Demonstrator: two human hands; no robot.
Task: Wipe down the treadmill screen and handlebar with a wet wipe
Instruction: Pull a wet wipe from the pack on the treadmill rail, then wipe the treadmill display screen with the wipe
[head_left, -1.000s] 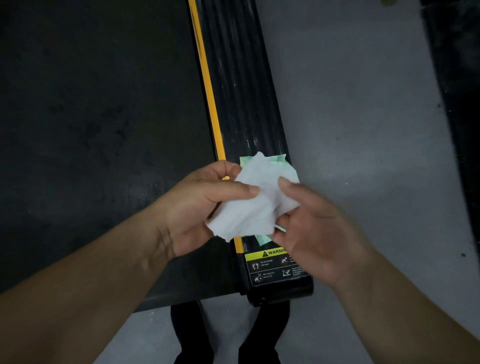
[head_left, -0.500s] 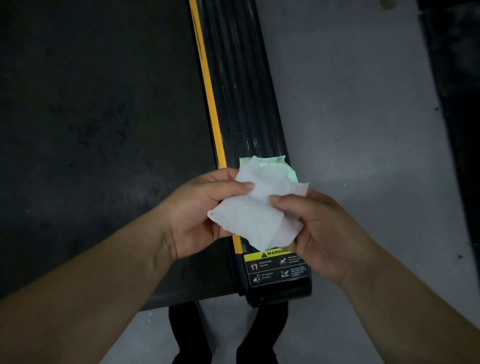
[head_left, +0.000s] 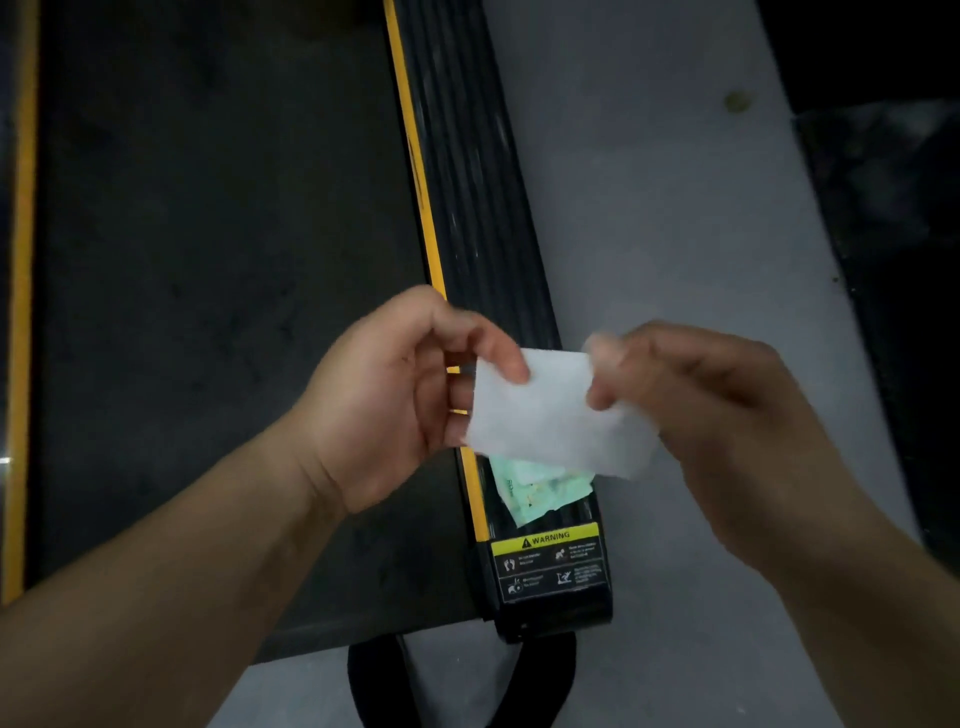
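Note:
A white wet wipe (head_left: 553, 415) is stretched between both hands above the rear end of the treadmill. My left hand (head_left: 395, 400) pinches its left edge with thumb and fingers. My right hand (head_left: 717, 415), blurred by motion, grips its right edge. A green wipe wrapper (head_left: 540, 491) lies on the treadmill's right side rail (head_left: 467, 182), just under the wipe. The treadmill's screen and handlebar are out of view.
The dark treadmill belt (head_left: 218, 260) fills the left, edged by yellow stripes (head_left: 415, 171). A yellow warning label (head_left: 550, 540) marks the rail's near end. Grey floor (head_left: 675, 208) lies to the right, with a black mat (head_left: 893, 260) at the far right. My dark trouser legs (head_left: 379, 691) show at the bottom.
The hands have pulled apart, spreading the crumpled wipe flat. The green wrapper, earlier behind the wipe, now lies exposed on the rail below it.

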